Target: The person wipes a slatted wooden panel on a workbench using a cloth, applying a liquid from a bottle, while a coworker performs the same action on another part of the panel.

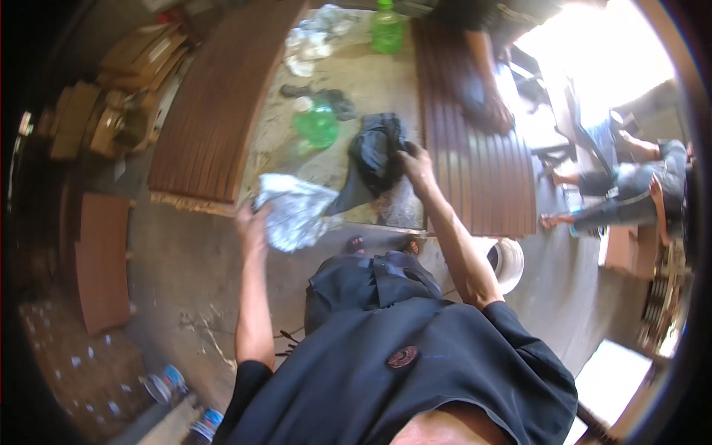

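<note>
My left hand (254, 221) is closed on the edge of a crumpled whitish cloth (297, 211), which hangs at the front of the worktable (297, 159). In the middle, my right hand (417, 167) grips the right side of a bunched dark cloth (374, 152), whose lower left part reaches toward the whitish cloth. Beyond it is a clear plastic bottle of green liquid (317, 126) with a white cap. A smaller dark rag (337, 104) lies just past that bottle. Brown grooved wood panels, one on the left (211, 111) and one on the right (475, 170), flank the hands.
Another green bottle (386, 31) and crumpled white rags (319, 33) are at the table's far end. A co-worker's hand (498, 115) is over the right panel. Cardboard boxes (137, 59) stand at far left, a white bucket (509, 263) below right. Another person sits farther right.
</note>
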